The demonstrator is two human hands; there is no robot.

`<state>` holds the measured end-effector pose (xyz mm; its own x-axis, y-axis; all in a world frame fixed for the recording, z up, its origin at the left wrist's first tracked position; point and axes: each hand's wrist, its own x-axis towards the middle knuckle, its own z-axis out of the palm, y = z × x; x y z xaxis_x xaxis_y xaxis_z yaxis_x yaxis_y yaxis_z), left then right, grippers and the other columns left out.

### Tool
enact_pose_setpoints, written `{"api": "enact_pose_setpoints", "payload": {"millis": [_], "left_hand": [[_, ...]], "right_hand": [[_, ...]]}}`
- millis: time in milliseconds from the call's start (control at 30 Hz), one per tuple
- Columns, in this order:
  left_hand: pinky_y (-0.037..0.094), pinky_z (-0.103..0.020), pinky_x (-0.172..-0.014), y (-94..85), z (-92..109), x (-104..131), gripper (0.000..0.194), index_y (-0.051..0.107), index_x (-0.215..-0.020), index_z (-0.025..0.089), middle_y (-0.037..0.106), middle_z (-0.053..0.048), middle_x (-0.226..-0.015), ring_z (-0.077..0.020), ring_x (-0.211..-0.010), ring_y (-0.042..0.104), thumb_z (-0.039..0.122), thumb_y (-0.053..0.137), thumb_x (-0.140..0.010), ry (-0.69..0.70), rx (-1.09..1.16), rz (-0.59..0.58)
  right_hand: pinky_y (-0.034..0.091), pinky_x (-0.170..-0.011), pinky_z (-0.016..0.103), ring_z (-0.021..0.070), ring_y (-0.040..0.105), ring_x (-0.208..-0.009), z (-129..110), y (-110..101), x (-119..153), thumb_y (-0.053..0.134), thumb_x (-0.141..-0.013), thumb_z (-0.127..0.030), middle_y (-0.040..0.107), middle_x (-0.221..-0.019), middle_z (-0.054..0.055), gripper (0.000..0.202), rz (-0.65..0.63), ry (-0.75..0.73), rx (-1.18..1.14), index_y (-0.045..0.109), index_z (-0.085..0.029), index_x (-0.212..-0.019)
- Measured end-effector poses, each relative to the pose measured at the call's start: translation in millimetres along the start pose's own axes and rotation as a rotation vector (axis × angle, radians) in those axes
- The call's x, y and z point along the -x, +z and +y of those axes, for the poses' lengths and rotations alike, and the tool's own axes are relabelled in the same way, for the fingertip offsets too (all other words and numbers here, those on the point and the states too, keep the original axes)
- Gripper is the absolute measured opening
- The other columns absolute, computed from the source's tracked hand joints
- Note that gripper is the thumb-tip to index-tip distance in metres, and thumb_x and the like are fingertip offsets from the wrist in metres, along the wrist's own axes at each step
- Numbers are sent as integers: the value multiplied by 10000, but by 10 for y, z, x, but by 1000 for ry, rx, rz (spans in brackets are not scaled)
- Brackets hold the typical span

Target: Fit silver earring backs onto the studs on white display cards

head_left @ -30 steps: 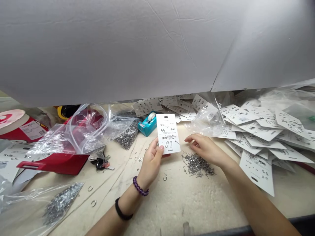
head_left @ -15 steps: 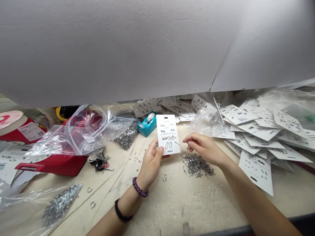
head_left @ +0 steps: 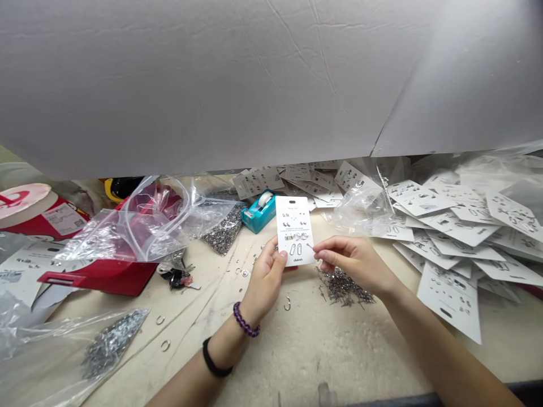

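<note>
My left hand [head_left: 267, 277] grips the lower left edge of a white earring card [head_left: 292, 212], thumb on its front. The card stands tilted up, with several pairs of small earrings, hoops and two long links on it. A thin metal stud earring [head_left: 310, 246] sits at the card's lower right edge. My right hand [head_left: 343, 260] is closed in a pinch at the outer end of this stud. Under that hand lies a pile of loose metal studs [head_left: 348, 288], partly hidden by the fingers. A loose hoop [head_left: 288, 303] rests on the table below the card.
Behind the card stands a teal tape dispenser [head_left: 258, 212]. Filled white cards [head_left: 449, 237] are heaped at the right. Clear bags [head_left: 114, 339], a red dustpan [head_left: 102, 277] and keys [head_left: 180, 278] lie left. A large pale panel [head_left: 237, 85] overhangs the table's back.
My right hand has moved left to the card's edge, and its fingertips now meet the stud. My left hand still holds the card. The whole view has shifted slightly.
</note>
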<state>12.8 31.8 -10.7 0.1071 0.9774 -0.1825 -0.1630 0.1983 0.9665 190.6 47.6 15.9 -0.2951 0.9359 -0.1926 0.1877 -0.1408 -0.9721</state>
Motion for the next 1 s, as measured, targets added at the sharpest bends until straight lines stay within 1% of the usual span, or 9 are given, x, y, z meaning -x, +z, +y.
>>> {"api": "enact_pose_setpoints", "payload": {"millis": [100, 200, 267, 333, 533, 600, 767, 833, 1000], "left_hand": [[500, -353, -788, 0, -8, 2, 463, 446, -1208, 153, 586, -121, -1154, -223, -966, 581, 371, 499, -804, -4, 5, 1], [497, -346, -792, 0, -7, 6, 459, 443, -1212, 154, 590, -115, -1148, -211, -945, 586, 359, 503, -805, -8, -1, 3], [498, -333, -784, 3, -3, 9, 454, 442, -1212, 155, 596, -109, -1141, -203, -932, 590, 355, 500, -809, -14, -7, 3], [498, -320, -772, 6, -3, 10, 451, 441, -1213, 157, 599, -105, -1138, -202, -931, 593, 355, 497, -811, -16, -4, 0], [502, -320, -749, 6, -20, 5, 451, 435, -1214, 162, 584, -106, -1163, -217, -962, 585, 360, 493, -813, -15, 3, -25], [501, -325, -750, 5, -17, 5, 456, 427, -1220, 158, 583, -110, -1161, -220, -967, 581, 363, 488, -817, -19, -11, -31], [500, -333, -758, 14, 6, 10, 454, 427, -1211, 148, 591, -109, -1145, -220, -958, 584, 365, 486, -817, -22, -27, -27], [500, -333, -758, 18, 10, 10, 446, 436, -1202, 150, 595, -107, -1141, -222, -957, 587, 362, 491, -814, -17, -17, -31], [502, -323, -751, 19, 5, 15, 437, 442, -1196, 160, 599, -99, -1140, -222, -965, 589, 361, 497, -812, -21, -1, -42]], "right_hand": [[454, -572, 249, 101, 550, -623, 7, 24, 6, 594, -760, -317, 629, -745, 23, 176, 27, -38, 90, 647, -163, -828], [449, -627, 264, 126, 563, -729, 18, 47, 5, 576, -775, -319, 626, -846, 36, 162, 40, -133, 161, 648, -180, -815], [449, -654, 272, 143, 569, -789, 29, 67, 2, 566, -782, -316, 623, -875, 40, 156, 32, -173, 185, 650, -187, -811], [452, -662, 273, 147, 573, -802, 38, 89, 0, 564, -785, -319, 626, -885, 40, 158, 31, -178, 182, 647, -190, -820], [461, -672, 280, 138, 582, -757, 30, 128, 14, 576, -778, -317, 637, -859, 33, 154, 67, -172, 115, 636, -187, -834], [462, -673, 275, 140, 583, -783, 22, 130, 18, 575, -782, -308, 631, -861, 31, 137, 77, -192, 123, 637, -192, -818], [465, -641, 250, 154, 574, -888, 9, 141, 23, 581, -775, -279, 616, -962, 41, 103, 112, -251, 164, 638, -194, -761], [468, -653, 255, 155, 582, -879, 11, 155, 26, 577, -779, -275, 631, -948, 42, 103, 109, -247, 150, 637, -191, -778], [468, -663, 271, 142, 598, -746, 37, 192, 33, 563, -790, -287, 660, -831, 28, 123, 86, -189, 116, 631, -190, -824]]}}
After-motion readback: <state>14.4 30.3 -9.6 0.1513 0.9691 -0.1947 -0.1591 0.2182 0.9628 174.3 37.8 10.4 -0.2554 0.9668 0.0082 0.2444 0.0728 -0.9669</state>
